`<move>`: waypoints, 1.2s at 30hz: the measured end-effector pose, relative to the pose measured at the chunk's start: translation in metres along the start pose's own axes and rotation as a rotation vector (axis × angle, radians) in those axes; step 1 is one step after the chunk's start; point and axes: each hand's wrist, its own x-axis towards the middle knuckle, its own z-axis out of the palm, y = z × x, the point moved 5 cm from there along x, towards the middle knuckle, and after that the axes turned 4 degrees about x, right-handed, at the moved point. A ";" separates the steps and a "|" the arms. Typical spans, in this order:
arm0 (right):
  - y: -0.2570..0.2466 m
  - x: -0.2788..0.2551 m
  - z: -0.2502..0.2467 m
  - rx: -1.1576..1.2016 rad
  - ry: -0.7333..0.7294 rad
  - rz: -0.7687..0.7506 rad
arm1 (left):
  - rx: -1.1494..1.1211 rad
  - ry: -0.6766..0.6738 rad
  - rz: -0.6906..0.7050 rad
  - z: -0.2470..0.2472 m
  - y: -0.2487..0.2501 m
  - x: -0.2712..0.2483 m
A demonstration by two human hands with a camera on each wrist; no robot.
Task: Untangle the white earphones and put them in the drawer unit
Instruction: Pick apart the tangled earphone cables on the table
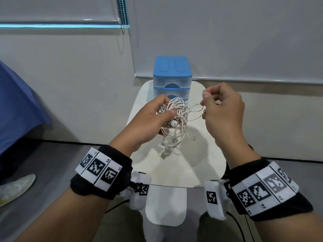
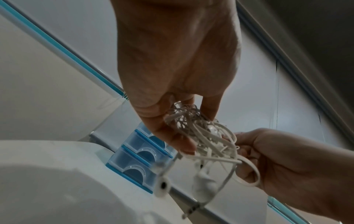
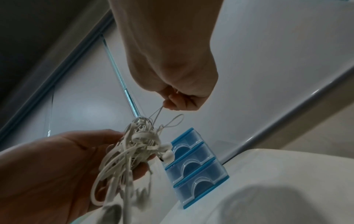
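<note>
A tangled bundle of white earphones (image 1: 175,117) hangs above the white table, with earbuds and loops dangling below it. My left hand (image 1: 153,117) grips the bundle (image 2: 203,136) between thumb and curled fingers. To its right, my right hand (image 1: 222,109) pinches one cable strand (image 3: 158,112) at thumb and forefinger, drawn up and out of the knot (image 3: 138,141). The blue and clear drawer unit (image 1: 172,75) stands behind the hands at the table's far end, its three drawers (image 3: 193,166) closed.
The small white table (image 1: 174,165) has a rounded outline and narrows toward me. A grey wall with a roller blind rises right behind the drawer unit. Blue fabric (image 1: 19,109) and a light shoe (image 1: 15,187) lie at the left on the floor.
</note>
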 end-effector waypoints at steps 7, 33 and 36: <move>-0.006 -0.004 0.012 0.027 -0.234 0.094 | 0.019 0.130 -0.001 -0.012 0.003 0.003; -0.031 -0.012 -0.009 -0.091 -0.284 -0.211 | -0.286 0.116 0.031 -0.014 -0.003 -0.003; -0.024 -0.025 0.014 -0.278 -0.510 -0.286 | -0.260 0.134 0.026 -0.014 -0.004 -0.001</move>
